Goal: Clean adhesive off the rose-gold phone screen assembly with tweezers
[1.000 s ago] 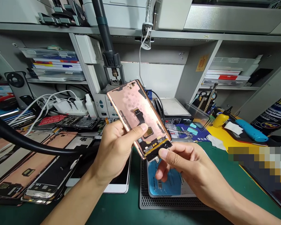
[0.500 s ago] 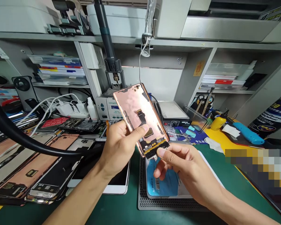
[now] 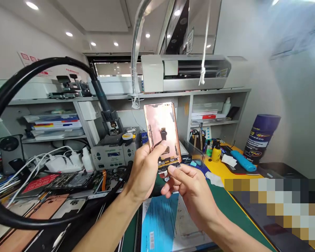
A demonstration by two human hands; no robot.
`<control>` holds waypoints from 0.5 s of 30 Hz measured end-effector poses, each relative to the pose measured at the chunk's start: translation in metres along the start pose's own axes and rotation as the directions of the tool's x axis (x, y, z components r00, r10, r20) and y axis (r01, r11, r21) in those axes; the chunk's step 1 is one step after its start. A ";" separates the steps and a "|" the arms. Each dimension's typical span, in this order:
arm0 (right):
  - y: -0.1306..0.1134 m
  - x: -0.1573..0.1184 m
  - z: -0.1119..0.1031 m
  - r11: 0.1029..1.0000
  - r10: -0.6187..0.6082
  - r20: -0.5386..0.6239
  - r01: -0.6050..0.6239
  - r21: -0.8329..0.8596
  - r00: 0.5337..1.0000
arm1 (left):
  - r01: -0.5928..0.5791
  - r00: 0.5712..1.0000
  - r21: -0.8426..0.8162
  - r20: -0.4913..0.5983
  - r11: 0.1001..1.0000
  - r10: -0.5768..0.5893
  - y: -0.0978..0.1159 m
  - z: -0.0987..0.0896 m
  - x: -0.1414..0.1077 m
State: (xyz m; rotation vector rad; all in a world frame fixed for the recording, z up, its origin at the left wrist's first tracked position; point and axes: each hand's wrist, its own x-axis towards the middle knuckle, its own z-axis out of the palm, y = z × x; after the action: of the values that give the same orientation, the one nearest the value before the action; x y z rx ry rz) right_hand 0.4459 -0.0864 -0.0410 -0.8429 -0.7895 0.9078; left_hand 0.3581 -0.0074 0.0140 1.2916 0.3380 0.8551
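Note:
A copper-coloured phone screen assembly (image 3: 170, 122) is held up in the middle of the view, its inner side facing me and its lower end tilted down. My left hand (image 3: 144, 168) grips its left edge, the thumb lying across the back beside a short black flex cable (image 3: 163, 134). At the bottom edge, my right hand (image 3: 190, 183) pinches the dark flex strip (image 3: 166, 168) between thumb and fingers. Light glares off the upper part of the panel. Below the hands lies a blue and white packet (image 3: 157, 220).
Several phone panels (image 3: 39, 224) lie at the left under a thick black hose (image 3: 42, 224). A grey control unit (image 3: 112, 157) stands behind my left hand. At the right are a yellow bottle (image 3: 216, 154), a blue tool (image 3: 243, 161) and a spray can (image 3: 261, 140).
The camera view has tilted up, showing more ceiling and shelf. The phone panel is now more upright and catches bright glare. Both hands keep their hold.

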 end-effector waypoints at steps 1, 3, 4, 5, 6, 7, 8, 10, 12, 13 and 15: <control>-0.003 0.001 -0.002 1.000 -0.007 -0.013 0.007 0.009 1.000 | 0.005 1.000 -0.018 0.023 1.000 -0.005 0.000 0.003 0.003; -0.008 0.003 -0.004 1.000 -0.016 -0.034 0.017 0.022 0.999 | 0.028 0.997 -0.062 0.067 0.998 -0.023 0.001 0.009 0.009; -0.010 0.003 -0.005 1.000 -0.017 -0.039 0.018 0.025 0.999 | 0.052 0.996 -0.083 0.080 0.995 -0.045 0.002 0.011 0.012; -0.011 0.003 -0.006 1.000 -0.018 -0.039 0.019 0.025 0.999 | 0.081 0.994 -0.105 0.081 0.991 -0.073 0.002 0.013 0.013; -0.012 0.003 -0.006 0.999 -0.020 -0.036 0.021 0.026 0.999 | 0.112 0.992 -0.128 0.076 0.986 -0.103 0.003 0.014 0.015; -0.013 0.003 -0.007 0.999 -0.020 -0.033 0.021 0.026 0.999 | 0.137 0.989 -0.150 0.070 0.979 -0.128 0.003 0.016 0.015; -0.014 0.002 -0.007 1.000 -0.018 -0.029 0.018 0.025 0.999 | 0.158 0.987 -0.170 0.068 0.973 -0.148 0.004 0.017 0.016; -0.015 0.000 -0.006 0.999 -0.028 -0.023 0.028 0.021 0.999 | 0.191 0.981 -0.204 0.084 0.960 -0.177 0.006 0.019 0.015; -0.017 0.000 -0.004 0.999 -0.046 -0.016 0.046 0.007 0.999 | 0.214 0.975 -0.221 0.102 0.952 -0.196 0.010 0.021 0.015; -0.018 -0.001 -0.002 0.998 -0.060 -0.013 0.060 -0.002 0.998 | 0.218 0.975 -0.221 0.101 0.950 -0.200 0.013 0.022 0.014; -0.021 0.000 0.004 0.996 -0.092 -0.016 0.092 -0.009 0.996 | 0.203 0.978 -0.213 0.087 0.956 -0.188 0.018 0.025 0.015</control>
State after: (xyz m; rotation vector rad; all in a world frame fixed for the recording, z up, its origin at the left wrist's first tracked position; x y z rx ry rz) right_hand 0.4494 -0.0928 -0.0209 -0.8137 -0.8118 0.8161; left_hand 0.3780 -0.0139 0.0414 1.0571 0.3038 0.6608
